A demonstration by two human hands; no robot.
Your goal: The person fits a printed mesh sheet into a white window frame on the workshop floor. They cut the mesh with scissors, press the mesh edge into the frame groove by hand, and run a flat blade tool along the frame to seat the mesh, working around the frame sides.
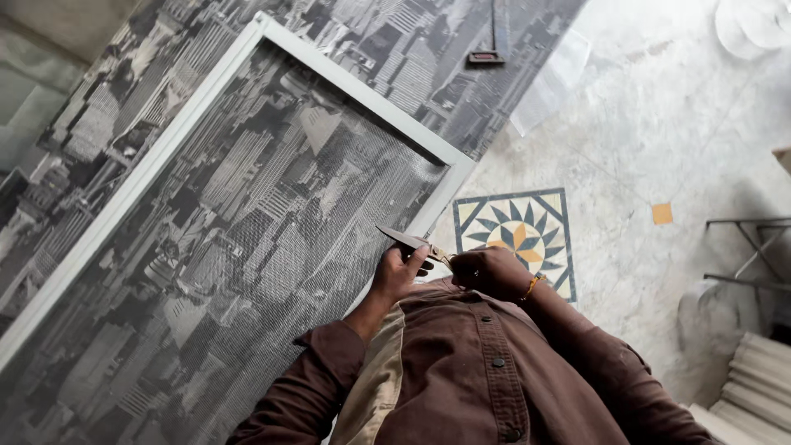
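A: The floor is pale marble (659, 124) with one inlaid star tile (517, 235), and a big sheet printed with a grey cityscape (206, 247) lies over most of it. One white frame (362, 95) rests on the sheet.

B: And the hands?

A: The right hand (488, 270) is closed around the handles of one pair of scissors (416, 244). The blades run out to the left of that hand and appear shut or nearly so, though the view is too small to be sure. The left hand (398, 272) sits just below the blades, fingers curled loosely, thumb up against the metal, holding nothing else that shows.

B: Where are the scissors against the frame?

A: Just beyond both hands, the blade tip lies over the frame's lower right edge, near its corner.

B: How should the person handle the cut?

A: Probably by keeping the blades snug along the frame's edge, left fingers clear of the bite, and the material flat and taut under short, steady closes.

B: Anything else to count?

A: One dark tool (486, 56) well beyond the hands, one clear plastic scrap (552, 82), one small orange tile (662, 213).
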